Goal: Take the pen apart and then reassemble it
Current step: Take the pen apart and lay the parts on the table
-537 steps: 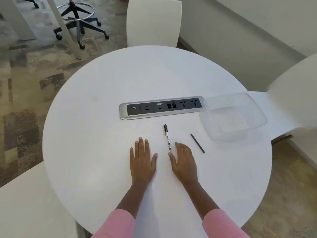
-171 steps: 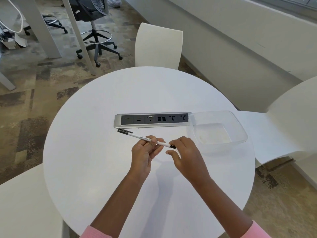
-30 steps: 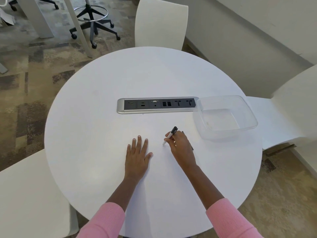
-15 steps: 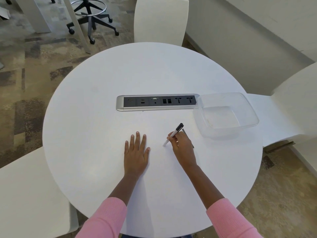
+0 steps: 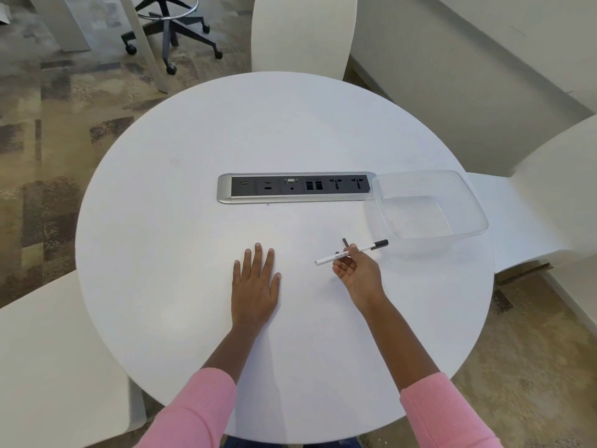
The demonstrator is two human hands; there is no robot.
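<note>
- While your right hand [image 5: 358, 276] is pinching the slim white plastic pen with a black end [image 5: 328, 259] between thumb and fingertips, in front of the grey-and-black socket panel's [image 5: 295, 188] right end, that light hold is risking a slip.
- Your left hand [image 5: 256, 282] is lying flat and spread, holding nothing, on the round white table [image 5: 161, 253] in front of the panel.
- A thin black rod [image 5: 345, 242] is showing behind those fingers, held or loose I cannot tell; a nudge could be sending it rolling.
- The clear plastic tub [image 5: 416, 216] beside the panel's right end is crowding the pen's black end.
</note>
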